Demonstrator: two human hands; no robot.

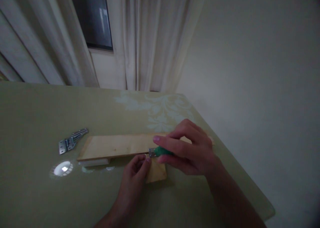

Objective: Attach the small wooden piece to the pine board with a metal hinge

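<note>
- A small metal hinge (151,152) sits where a long wooden board (112,145) meets a smaller wooden piece (158,172) on a green tabletop (75,201).
- The right hand (191,148) pinches a green handle (162,151) at the hinge.
- The left hand (135,173) curls beside it, its grip unclear.
- Loose metal hinges (67,145) lie near the board's left end.

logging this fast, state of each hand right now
Left hand: curled at the small board, hold unclear.
Right hand: closed, holding a green handle.

Green table (55,108): metal hardware (65,145) left, white block (95,162) under wooden board (117,144)
</note>
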